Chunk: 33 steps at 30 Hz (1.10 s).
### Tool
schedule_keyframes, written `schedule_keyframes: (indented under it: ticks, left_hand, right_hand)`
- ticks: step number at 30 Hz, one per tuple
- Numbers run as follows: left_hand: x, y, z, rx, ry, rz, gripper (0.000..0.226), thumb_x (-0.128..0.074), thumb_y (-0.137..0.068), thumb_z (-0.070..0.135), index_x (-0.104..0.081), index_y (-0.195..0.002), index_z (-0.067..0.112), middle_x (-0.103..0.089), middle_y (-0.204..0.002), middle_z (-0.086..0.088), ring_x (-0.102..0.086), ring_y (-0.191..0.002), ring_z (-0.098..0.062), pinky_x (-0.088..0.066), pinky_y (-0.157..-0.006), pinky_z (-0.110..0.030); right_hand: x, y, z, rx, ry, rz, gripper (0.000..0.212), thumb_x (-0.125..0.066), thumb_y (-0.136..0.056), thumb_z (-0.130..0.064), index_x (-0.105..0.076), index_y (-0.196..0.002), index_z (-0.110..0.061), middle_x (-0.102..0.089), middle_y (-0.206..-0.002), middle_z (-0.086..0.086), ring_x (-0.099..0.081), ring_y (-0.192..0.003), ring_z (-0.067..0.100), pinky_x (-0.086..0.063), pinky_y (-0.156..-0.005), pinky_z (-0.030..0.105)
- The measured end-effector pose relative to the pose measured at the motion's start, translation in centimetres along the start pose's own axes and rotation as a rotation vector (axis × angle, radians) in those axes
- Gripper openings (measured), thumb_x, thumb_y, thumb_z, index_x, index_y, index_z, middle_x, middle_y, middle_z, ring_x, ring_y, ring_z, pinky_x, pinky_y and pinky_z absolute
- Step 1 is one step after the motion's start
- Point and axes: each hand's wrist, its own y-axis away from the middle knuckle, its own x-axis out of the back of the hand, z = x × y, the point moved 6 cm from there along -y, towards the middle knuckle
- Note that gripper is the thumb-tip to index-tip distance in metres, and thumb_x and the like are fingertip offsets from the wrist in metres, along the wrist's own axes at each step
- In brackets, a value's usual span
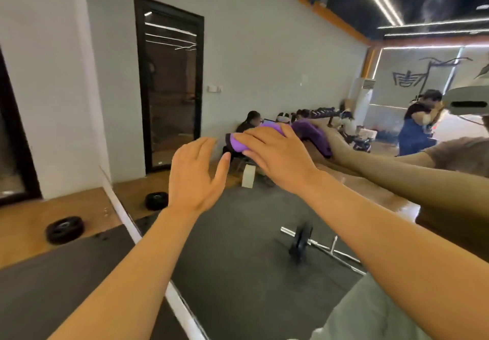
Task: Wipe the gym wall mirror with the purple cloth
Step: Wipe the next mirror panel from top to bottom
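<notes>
The right hand [275,152] presses the purple cloth [238,141] flat against the mirror [264,62], fingers lying over it. The cloth's long axis runs sideways. The left hand [195,173], spread and empty, hovers just left of the cloth.

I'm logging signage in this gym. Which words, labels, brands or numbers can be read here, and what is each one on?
No text can be read with confidence.
Dark brush-style characters on the far wall, seen in the mirror: reversed and blurred, not readable.
Weight plate on the floor: markings too blurred.
Purple cloth under the right hand: no visible lettering.
</notes>
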Motion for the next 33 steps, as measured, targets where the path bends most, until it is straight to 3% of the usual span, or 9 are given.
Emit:
schedule_keyframes:
  ticks: [8,14,17,19,24,26,29,33]
  left_hand:
    - [0.2,-0.6,-15.9,0.111,-0.183,-0.079,0.06,-0.036,-0.097,0.056,-0.057,-0.134,0.014,-0.055,-0.14,-0.007,-0.051,-0.127,-0.026,-0.038,-0.109,-0.045]
    - [1.4,-0.5,-27.5,0.198,-0.312,-0.124,0.059,-0.035,-0.096,0.056,-0.059,-0.131,0.014,-0.059,-0.136,-0.008,-0.055,-0.122,-0.029,-0.037,-0.107,-0.045]
    - [1.8,0.0,-32.8,0.262,-0.363,-0.159,0.06,-0.034,-0.096,0.057,-0.059,-0.13,0.015,-0.059,-0.136,-0.007,-0.055,-0.123,-0.029,-0.036,-0.109,-0.046]
    - [1.8,0.4,-36.3,0.299,-0.385,-0.19,0.063,-0.03,-0.096,0.059,-0.059,-0.131,0.015,-0.058,-0.137,-0.006,-0.053,-0.125,-0.028,-0.035,-0.11,-0.046]
    - [1.3,0.8,-44.2,0.374,-0.428,-0.215,0.068,-0.027,-0.094,0.062,-0.06,-0.131,0.015,-0.058,-0.138,-0.007,-0.054,-0.127,-0.028,-0.036,-0.112,-0.048]
    - [0.7,0.5,-47.3,0.367,-0.459,-0.208,0.063,-0.033,-0.095,0.06,-0.061,-0.128,0.015,-0.059,-0.136,-0.007,-0.056,-0.124,-0.029,-0.039,-0.109,-0.048]
    - [-0.9,-0.8,-52.7,0.344,-0.502,-0.226,0.057,-0.038,-0.095,0.058,-0.06,-0.127,0.017,-0.059,-0.136,-0.007,-0.056,-0.123,-0.028,-0.04,-0.107,-0.047]
    - [-3.0,-3.1,-60.3,0.348,-0.555,-0.283,0.057,-0.04,-0.094,0.058,-0.058,-0.13,0.018,-0.055,-0.14,-0.007,-0.054,-0.124,-0.028,-0.041,-0.107,-0.047]
  right_hand:
    - [-13.6,-8.6,-5.5,0.032,-0.149,0.034,0.033,-0.055,-0.094,-0.027,-0.068,-0.124,-0.018,-0.071,-0.117,0.002,-0.066,-0.105,0.026,-0.031,-0.091,0.037]
    - [-23.2,-14.7,-11.7,0.068,-0.257,-0.037,0.033,-0.056,-0.099,-0.023,-0.065,-0.129,-0.018,-0.069,-0.121,0.003,-0.065,-0.11,0.029,-0.049,-0.089,0.045]
    - [-27.8,-17.0,-14.9,0.137,-0.257,-0.05,0.033,-0.051,-0.099,-0.022,-0.065,-0.128,-0.017,-0.07,-0.119,0.005,-0.066,-0.108,0.03,-0.052,-0.086,0.046]
    - [-30.8,-18.4,-16.9,0.16,-0.307,-0.088,0.033,-0.058,-0.097,-0.018,-0.064,-0.13,-0.014,-0.069,-0.121,0.008,-0.064,-0.112,0.032,-0.052,-0.089,0.05]
    - [-39.2,-22.2,-20.8,0.18,-0.395,-0.203,0.047,-0.029,-0.1,-0.029,-0.062,-0.131,-0.018,-0.068,-0.122,0.004,-0.062,-0.114,0.03,-0.048,-0.092,0.048]
    - [-43.2,-23.7,-22.0,0.217,-0.395,-0.222,0.035,-0.046,-0.102,-0.021,-0.06,-0.134,-0.019,-0.066,-0.126,0.004,-0.059,-0.118,0.03,-0.045,-0.095,0.046]
    - [-48.8,-26.9,-23.4,0.244,-0.415,-0.171,0.046,-0.079,-0.083,-0.011,-0.065,-0.127,-0.017,-0.069,-0.118,0.005,-0.064,-0.111,0.03,-0.052,-0.088,0.046]
    - [-56.6,-31.4,-25.1,0.276,-0.467,-0.129,0.054,-0.091,-0.07,-0.015,-0.07,-0.12,-0.018,-0.072,-0.111,0.002,-0.068,-0.103,0.027,-0.055,-0.084,0.042]
